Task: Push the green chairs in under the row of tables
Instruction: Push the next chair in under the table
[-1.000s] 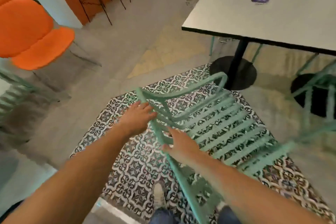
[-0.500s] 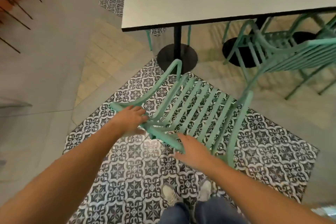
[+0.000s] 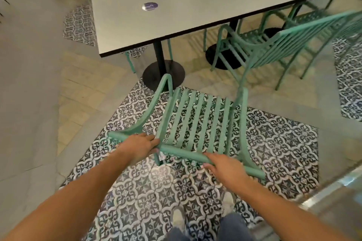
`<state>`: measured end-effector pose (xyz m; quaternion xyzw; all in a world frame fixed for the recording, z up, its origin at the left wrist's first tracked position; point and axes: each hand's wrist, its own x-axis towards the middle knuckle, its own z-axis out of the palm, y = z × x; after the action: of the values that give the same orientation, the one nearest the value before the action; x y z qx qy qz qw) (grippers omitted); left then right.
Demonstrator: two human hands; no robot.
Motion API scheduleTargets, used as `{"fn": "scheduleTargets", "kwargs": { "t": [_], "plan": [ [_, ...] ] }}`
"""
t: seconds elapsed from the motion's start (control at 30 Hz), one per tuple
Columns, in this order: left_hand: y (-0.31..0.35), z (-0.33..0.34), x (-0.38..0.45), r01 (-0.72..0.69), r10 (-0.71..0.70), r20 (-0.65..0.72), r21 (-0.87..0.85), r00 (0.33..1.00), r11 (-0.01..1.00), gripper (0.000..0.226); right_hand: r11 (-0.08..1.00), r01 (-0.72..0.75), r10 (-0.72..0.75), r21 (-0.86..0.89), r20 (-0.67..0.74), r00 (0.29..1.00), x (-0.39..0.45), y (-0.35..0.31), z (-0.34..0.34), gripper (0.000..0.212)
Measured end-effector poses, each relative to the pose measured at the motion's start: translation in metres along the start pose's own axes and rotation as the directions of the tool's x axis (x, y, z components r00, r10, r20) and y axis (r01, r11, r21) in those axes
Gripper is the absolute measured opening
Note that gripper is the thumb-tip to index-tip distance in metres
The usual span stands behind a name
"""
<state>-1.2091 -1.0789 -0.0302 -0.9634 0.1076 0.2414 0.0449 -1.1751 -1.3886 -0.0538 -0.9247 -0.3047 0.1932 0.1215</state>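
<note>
Head view: both hands (image 3: 181, 155) grip green chair's (image 3: 195, 121) top rail.

The floor (image 3: 35, 103) was plain grey at the left, with a pale brick-like strip and patches of black-and-white patterned tile (image 3: 274, 143). On the patterned patch stood a green slatted chair (image 3: 195, 121), just short of the round black base (image 3: 163, 73) of the near table, while a second green chair (image 3: 260, 49) stood on the pale strip with its seat partly under the row. The long white worktop (image 3: 195, 8) carried two small round purple stickers (image 3: 150, 6), well apart.
</note>
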Motion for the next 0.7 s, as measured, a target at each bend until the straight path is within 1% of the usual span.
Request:
{"fn": "scheduleTargets", "kwargs": {
  "t": [0.1, 0.17, 0.27, 0.37, 0.43, 0.53, 0.7],
  "plan": [
    [0.004, 0.000, -0.001, -0.004, 0.004, -0.022, 0.012, 1.000, 1.000, 0.046, 0.999, -0.053, 0.053, -0.005, 0.005, 0.999, -0.002, -0.002, 0.001, 0.041],
    [0.008, -0.001, 0.000, 0.018, -0.018, -0.034, 0.007, 0.999, 1.000, 0.046, 0.997, -0.070, 0.071, -0.035, 0.017, 0.997, -0.003, -0.001, 0.000, 0.042],
    [0.022, -0.003, 0.000, 0.035, -0.036, -0.014, -0.034, 0.999, 0.999, 0.045, 0.993, -0.114, 0.115, -0.038, 0.015, 0.993, -0.004, 0.012, -0.003, 0.041],
    [0.037, -0.009, 0.004, 0.067, -0.069, -0.024, -0.082, 0.997, 0.994, 0.045, 0.990, -0.135, 0.136, -0.031, 0.038, 0.990, -0.004, 0.026, -0.013, 0.036],
    [0.048, -0.014, 0.007, 0.094, -0.097, -0.024, -0.094, 0.995, 0.991, 0.048, 0.991, -0.120, 0.124, -0.058, 0.053, 0.991, -0.002, 0.037, -0.021, 0.038],
    [0.064, -0.019, 0.014, 0.135, -0.138, -0.032, -0.099, 0.990, 0.986, 0.043, 0.990, -0.095, 0.103, -0.103, 0.074, 0.992, 0.004, 0.060, -0.027, 0.040],
    [0.087, -0.028, 0.031, 0.193, -0.197, -0.008, -0.153, 0.980, 0.969, 0.045, 0.993, -0.061, 0.072, -0.099, 0.112, 0.991, 0.017, 0.093, -0.045, 0.035]
  ]
}}
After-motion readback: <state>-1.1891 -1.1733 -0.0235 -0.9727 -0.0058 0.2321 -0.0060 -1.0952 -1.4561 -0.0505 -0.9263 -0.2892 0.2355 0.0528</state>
